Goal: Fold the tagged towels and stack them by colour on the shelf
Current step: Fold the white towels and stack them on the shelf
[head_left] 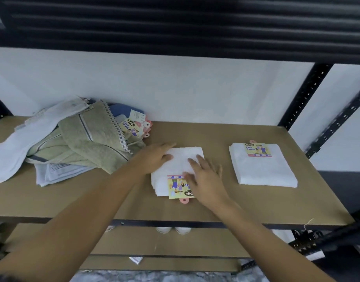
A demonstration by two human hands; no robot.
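While a heap of unfolded towels (73, 139) lies at the left end of the shelf (215, 137), the left hand (156, 155) and right hand (205, 176) press flat, each grip open, on a folded white towel (183, 154) at mid-shelf; a second white towel (264, 171), folded, sits apart to the right.

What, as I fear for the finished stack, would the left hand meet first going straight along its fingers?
From the left hand, probably only bare shelf, then the back wall; the finished stack lies right of that line.
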